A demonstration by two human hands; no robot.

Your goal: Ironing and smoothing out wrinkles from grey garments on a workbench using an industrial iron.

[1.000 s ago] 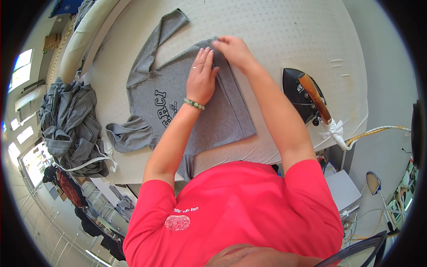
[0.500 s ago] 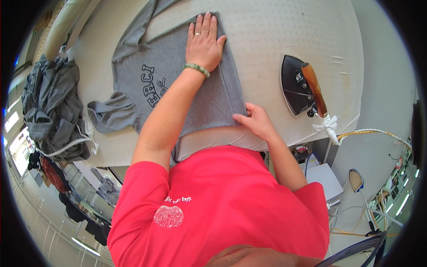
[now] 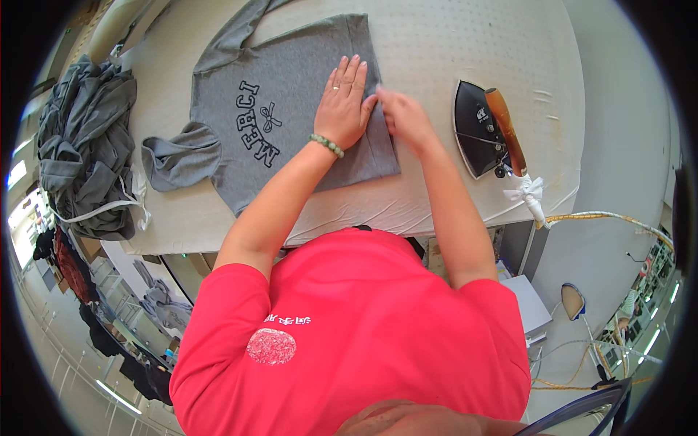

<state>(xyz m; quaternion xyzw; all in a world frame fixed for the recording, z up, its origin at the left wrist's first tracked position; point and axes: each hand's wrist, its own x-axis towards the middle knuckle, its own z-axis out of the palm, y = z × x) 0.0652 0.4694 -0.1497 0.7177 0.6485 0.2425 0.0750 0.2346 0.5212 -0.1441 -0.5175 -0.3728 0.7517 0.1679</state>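
Observation:
A grey sweatshirt (image 3: 298, 109) with dark lettering and a bow print lies spread on the pale padded table, its hem toward the right. My left hand (image 3: 344, 105), with a ring and a green bead bracelet on that arm, rests flat on the cloth near the hem, fingers stretched out. Close beside its thumb, my right hand (image 3: 406, 120) is at the hem edge. Its fingers are curled and pinched on the cloth, slightly blurred. One sleeve (image 3: 182, 156) lies bunched toward the left. The other runs off toward the far edge.
An iron (image 3: 481, 131) with a wooden handle stands to the right, white cloth tied by its cord (image 3: 611, 215). At the left edge hangs a heap of grey garments (image 3: 83, 152). The padded table's (image 3: 429, 43) near edge runs along my waist.
My left hand has slid nearer to me over the cloth. My right hand has left the near hem corner and moved farther up the hem, beside the left. The near hem now lies flatter.

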